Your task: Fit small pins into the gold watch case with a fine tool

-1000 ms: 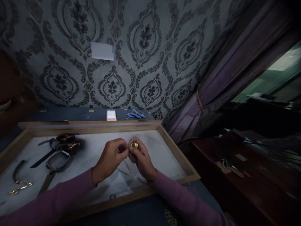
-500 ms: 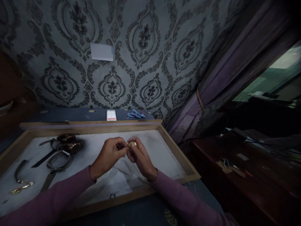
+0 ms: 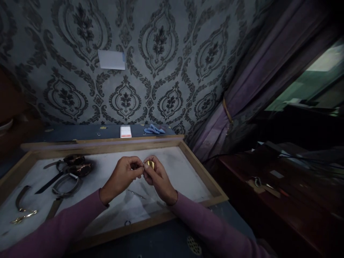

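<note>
Above the middle of a wood-framed white tray (image 3: 199, 168), my two hands meet fingertip to fingertip. My right hand (image 3: 161, 179) is closed round a small round gold-coloured watch case (image 3: 150, 164), its thumb lying against it. Thumb and forefinger of my left hand (image 3: 122, 177) are pinched together at the case's left side; whatever they grip is too small to make out. Beneath the hands a thin metal tool (image 3: 137, 194) lies on the white surface. A small dark open ring (image 3: 127, 223) is near the tray's front edge.
Dark wristwatches with straps (image 3: 77, 165) lie at the tray's left, with a strap piece bearing gold metal (image 3: 25, 216) nearer me. Behind the tray are a phone (image 3: 125, 132) and a blue cloth (image 3: 154, 129). A red-brown desk (image 3: 303, 211) with clutter stands right.
The gold watch case has turned in my right fingers and shows more of its smooth face. Both hands stay together over the tray; the view has shifted slightly.
</note>
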`<state>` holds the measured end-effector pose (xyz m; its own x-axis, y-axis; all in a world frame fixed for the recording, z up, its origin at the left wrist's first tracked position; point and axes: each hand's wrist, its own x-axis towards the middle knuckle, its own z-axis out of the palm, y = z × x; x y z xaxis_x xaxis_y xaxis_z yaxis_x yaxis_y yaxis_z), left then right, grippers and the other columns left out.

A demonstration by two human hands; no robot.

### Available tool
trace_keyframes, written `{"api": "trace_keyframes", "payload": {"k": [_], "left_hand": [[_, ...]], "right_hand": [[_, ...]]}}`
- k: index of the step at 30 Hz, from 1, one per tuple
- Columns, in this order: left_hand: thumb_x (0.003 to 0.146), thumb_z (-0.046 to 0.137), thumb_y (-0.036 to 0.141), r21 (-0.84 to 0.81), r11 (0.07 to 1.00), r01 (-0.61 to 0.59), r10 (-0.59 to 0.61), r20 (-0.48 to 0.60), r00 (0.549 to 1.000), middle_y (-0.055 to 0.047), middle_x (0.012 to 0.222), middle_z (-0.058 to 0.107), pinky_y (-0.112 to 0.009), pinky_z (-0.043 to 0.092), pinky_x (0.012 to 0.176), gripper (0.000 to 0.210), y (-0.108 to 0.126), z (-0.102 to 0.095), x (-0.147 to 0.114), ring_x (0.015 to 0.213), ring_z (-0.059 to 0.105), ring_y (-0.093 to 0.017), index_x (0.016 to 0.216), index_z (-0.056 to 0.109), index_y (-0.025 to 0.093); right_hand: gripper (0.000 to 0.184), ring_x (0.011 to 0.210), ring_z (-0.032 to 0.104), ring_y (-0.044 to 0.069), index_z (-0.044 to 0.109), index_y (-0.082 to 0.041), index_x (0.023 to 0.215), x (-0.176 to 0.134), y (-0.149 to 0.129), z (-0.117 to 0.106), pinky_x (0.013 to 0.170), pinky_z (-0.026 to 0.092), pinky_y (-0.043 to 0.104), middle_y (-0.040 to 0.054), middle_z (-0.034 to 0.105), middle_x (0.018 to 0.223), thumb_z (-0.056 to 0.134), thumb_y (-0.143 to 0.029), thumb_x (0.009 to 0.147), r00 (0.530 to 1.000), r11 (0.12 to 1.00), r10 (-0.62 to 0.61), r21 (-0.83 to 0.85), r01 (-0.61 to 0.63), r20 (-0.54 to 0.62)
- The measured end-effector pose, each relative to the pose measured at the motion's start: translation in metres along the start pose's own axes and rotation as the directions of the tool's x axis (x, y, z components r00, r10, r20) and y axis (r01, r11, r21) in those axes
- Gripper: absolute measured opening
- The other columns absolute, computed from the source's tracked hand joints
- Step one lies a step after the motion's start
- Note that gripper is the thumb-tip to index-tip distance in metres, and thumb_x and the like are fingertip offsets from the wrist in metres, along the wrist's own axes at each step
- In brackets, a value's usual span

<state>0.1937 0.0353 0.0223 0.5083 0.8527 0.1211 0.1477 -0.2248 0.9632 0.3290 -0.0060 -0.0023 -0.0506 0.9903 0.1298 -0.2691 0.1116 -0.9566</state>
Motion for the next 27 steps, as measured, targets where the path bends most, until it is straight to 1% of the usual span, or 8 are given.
{"api": "trace_keyframes", "payload": {"k": [5, 13, 21, 27], "left_hand": [[0.07, 0.056, 0.025, 0.017, 1.0, -0.014, 0.014, -0.004, 1.0, -0.001, 0.056, 0.059, -0.022, 0.038, 0.052, 0.015, 0.0027, 0.0012, -0.0008, 0.054, 0.052, -0.012, 0.064, 0.062, 0.013], [0.069, 0.056, 0.024, 0.02, 0.999, -0.031, 0.031, -0.016, 0.999, -0.001, 0.059, 0.059, -0.023, 0.04, 0.054, 0.014, 0.0031, 0.0026, -0.0011, 0.057, 0.054, -0.013, 0.065, 0.063, 0.013], [0.069, 0.058, 0.024, 0.002, 1.0, -0.012, 0.012, -0.031, 0.999, -0.001, 0.057, 0.059, -0.021, 0.04, 0.052, 0.014, 0.0042, 0.0016, -0.0033, 0.054, 0.052, -0.012, 0.063, 0.063, 0.013], [0.068, 0.059, 0.026, -0.052, 0.998, 0.032, -0.034, -0.045, 0.998, -0.001, 0.057, 0.061, -0.02, 0.042, 0.048, 0.014, 0.0035, 0.0019, -0.0049, 0.051, 0.053, -0.011, 0.066, 0.064, 0.013]], "right_hand": [[0.019, 0.044, 0.029, 0.006, 0.045, -0.021, 0.088, -0.0003, -0.0002, 0.0004, 0.04, 0.018, 0.017, -0.0096, 0.043, 0.055, 0.058, -0.034, 0.084, 1.0, 1.0, -0.008, 0.029, 0.008, -0.005], [0.012, 0.044, 0.031, 0.006, 0.046, -0.021, 0.087, 0.0001, 0.0002, 0.0003, 0.04, 0.019, 0.017, -0.0089, 0.044, 0.056, 0.055, -0.028, 0.082, 1.0, 0.999, -0.011, 0.045, 0.012, -0.026], [0.013, 0.045, 0.031, 0.006, 0.046, -0.021, 0.085, -0.0013, -0.002, 0.0013, 0.041, 0.02, 0.017, -0.0089, 0.044, 0.056, 0.056, -0.029, 0.082, 1.0, 0.998, -0.005, 0.056, 0.006, -0.017], [0.013, 0.044, 0.031, 0.007, 0.046, -0.021, 0.085, 0.0009, -0.0024, 0.0015, 0.04, 0.017, 0.017, -0.0083, 0.045, 0.055, 0.055, -0.028, 0.079, 0.999, 0.995, 0.048, 0.092, -0.046, -0.018]]}}
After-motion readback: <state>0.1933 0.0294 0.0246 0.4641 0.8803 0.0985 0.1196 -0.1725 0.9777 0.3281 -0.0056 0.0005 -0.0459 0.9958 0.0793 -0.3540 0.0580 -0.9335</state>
